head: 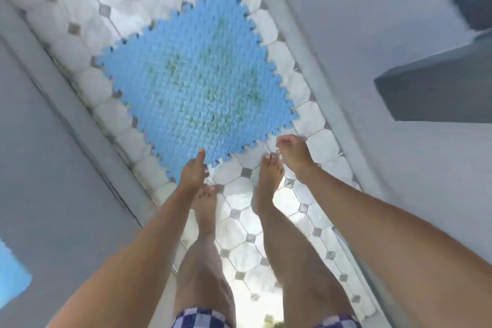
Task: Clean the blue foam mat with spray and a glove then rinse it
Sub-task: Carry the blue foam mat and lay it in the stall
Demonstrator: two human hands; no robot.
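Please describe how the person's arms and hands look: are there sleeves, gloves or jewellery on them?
Both arms are bare from the frame's lower edge to the wrists, with no sleeves in view. The left hand and the right hand wear no glove, and no watch, bracelet or ring can be seen. The picture is motion-blurred, so small details on the fingers cannot be told.

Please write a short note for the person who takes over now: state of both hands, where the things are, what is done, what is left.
Left hand: bare, empty, open, over the near corner of the mat.
Right hand: bare, loosely curled, appears to hold nothing, beside the mat's near right edge.
Blue foam mat: flat on the tiled floor, in front of the bare feet; greenish stains in its middle.
Spray and glove: not in view.
Done: mat laid out; it looks uncleaned.
Left: fetch spray and glove, spray, scrub, rinse.
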